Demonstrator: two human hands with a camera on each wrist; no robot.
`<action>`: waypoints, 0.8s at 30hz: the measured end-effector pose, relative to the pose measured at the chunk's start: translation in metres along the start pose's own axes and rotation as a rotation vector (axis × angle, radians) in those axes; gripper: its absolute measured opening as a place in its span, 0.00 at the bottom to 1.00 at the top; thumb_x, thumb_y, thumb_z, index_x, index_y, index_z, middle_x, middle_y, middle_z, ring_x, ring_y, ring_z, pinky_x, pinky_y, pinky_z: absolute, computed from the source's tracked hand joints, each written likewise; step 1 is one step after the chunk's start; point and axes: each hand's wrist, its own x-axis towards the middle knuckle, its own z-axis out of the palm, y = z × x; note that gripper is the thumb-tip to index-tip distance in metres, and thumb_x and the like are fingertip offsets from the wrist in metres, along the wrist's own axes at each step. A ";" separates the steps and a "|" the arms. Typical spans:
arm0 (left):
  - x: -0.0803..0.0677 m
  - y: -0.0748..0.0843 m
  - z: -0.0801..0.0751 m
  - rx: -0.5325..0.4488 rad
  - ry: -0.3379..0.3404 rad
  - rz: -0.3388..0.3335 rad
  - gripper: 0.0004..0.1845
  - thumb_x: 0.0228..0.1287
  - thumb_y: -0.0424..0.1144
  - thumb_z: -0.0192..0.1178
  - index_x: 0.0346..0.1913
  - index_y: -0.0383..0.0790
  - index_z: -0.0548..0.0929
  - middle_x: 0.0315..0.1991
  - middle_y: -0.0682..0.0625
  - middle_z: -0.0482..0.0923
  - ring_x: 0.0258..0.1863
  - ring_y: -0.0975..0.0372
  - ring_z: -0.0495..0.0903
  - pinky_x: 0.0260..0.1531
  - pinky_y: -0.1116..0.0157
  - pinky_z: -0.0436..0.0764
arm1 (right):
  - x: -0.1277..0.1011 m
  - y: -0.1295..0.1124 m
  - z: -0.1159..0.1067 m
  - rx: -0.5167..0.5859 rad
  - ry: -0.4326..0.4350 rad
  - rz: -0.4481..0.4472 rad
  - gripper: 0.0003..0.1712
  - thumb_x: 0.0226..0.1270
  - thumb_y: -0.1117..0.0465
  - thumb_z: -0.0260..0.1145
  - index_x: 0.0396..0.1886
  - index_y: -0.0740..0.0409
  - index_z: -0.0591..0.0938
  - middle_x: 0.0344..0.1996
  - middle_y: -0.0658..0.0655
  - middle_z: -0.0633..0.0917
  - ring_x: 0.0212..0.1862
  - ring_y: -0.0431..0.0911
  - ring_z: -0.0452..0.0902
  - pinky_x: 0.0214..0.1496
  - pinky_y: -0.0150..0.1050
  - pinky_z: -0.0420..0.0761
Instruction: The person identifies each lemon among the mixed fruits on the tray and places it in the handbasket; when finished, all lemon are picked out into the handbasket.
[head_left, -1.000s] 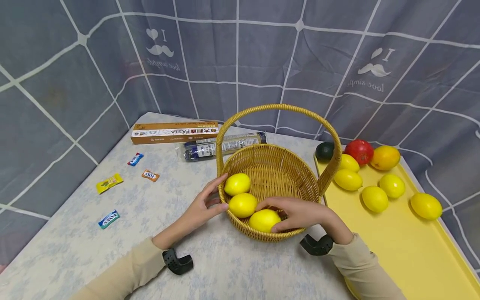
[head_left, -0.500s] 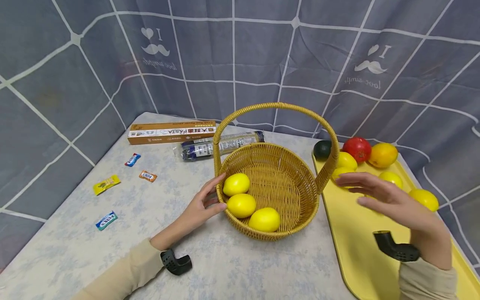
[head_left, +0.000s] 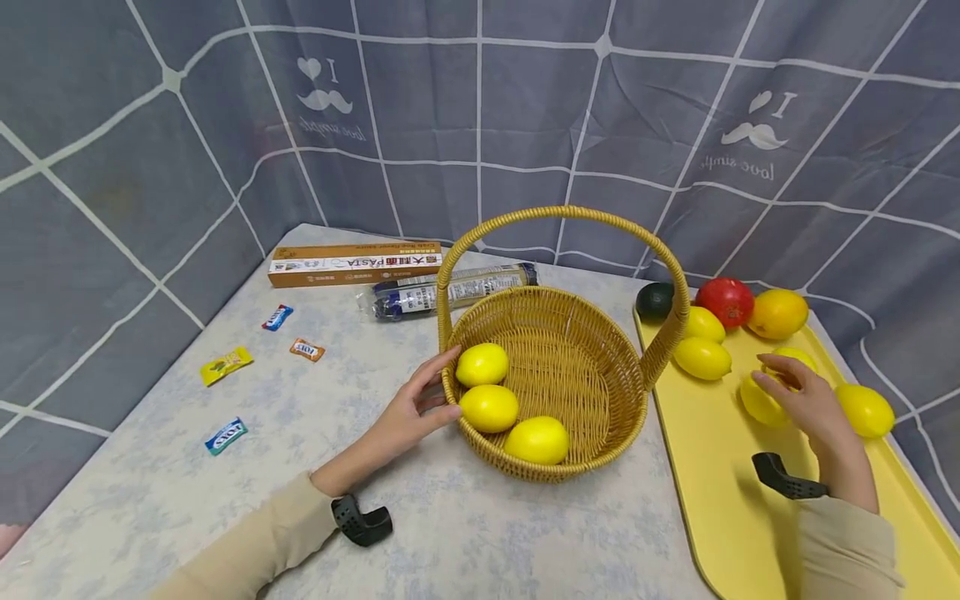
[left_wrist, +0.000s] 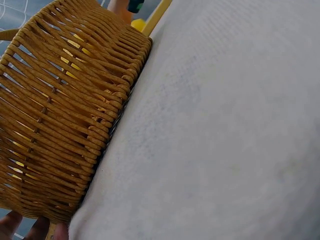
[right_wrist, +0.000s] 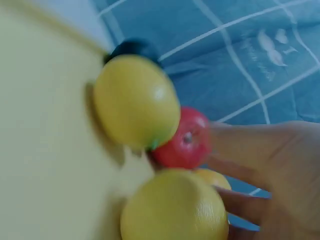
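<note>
My left hand (head_left: 412,408) rests at the left side of a wicker basket (head_left: 633,417), fingers along its outer wall and thumb at the rim. In the left wrist view its fingertips (left_wrist: 37,229) touch the weave of the basket (left_wrist: 65,115). Inside the basket three lemons (head_left: 489,408) lie along the left and front wall. Over the yellow tray (head_left: 720,500), my right hand (head_left: 813,408) reaches a lemon (head_left: 757,407). The right wrist view has loosely bent fingers beside this lemon (right_wrist: 172,210), not closed round it.
Around the tray's back stand an avocado (head_left: 654,300), a pomegranate (head_left: 725,302), a mango-like orange-yellow fruit (head_left: 778,313) and more lemons (head_left: 703,358). Behind the basket lie a pasta box (head_left: 356,265) and wrapped packs (head_left: 457,292). Several small candies (head_left: 227,365) lie at left.
My right hand has left the lemon in the basket and moved right over the tray, down to another lemon. My left hand has stayed at the basket.
</note>
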 end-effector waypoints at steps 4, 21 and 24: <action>-0.001 -0.001 -0.001 0.007 -0.002 -0.006 0.36 0.65 0.39 0.60 0.73 0.50 0.56 0.72 0.51 0.48 0.67 0.51 0.55 0.59 0.52 0.65 | 0.001 0.002 0.003 -0.259 -0.177 0.014 0.41 0.72 0.50 0.54 0.67 0.78 0.51 0.61 0.83 0.53 0.58 0.76 0.48 0.55 0.70 0.52; 0.001 0.002 -0.001 0.017 -0.007 -0.007 0.36 0.65 0.40 0.60 0.73 0.50 0.57 0.72 0.49 0.47 0.67 0.48 0.54 0.59 0.51 0.65 | -0.051 -0.113 0.026 0.076 -0.540 -0.558 0.38 0.60 0.81 0.56 0.70 0.64 0.59 0.60 0.61 0.67 0.51 0.46 0.69 0.43 0.34 0.76; 0.000 0.002 -0.001 0.014 -0.001 -0.007 0.37 0.65 0.42 0.61 0.73 0.49 0.56 0.72 0.48 0.46 0.67 0.48 0.53 0.59 0.51 0.65 | -0.046 -0.136 0.063 0.146 -0.579 -0.566 0.36 0.61 0.78 0.59 0.69 0.62 0.61 0.62 0.62 0.66 0.51 0.50 0.69 0.46 0.36 0.76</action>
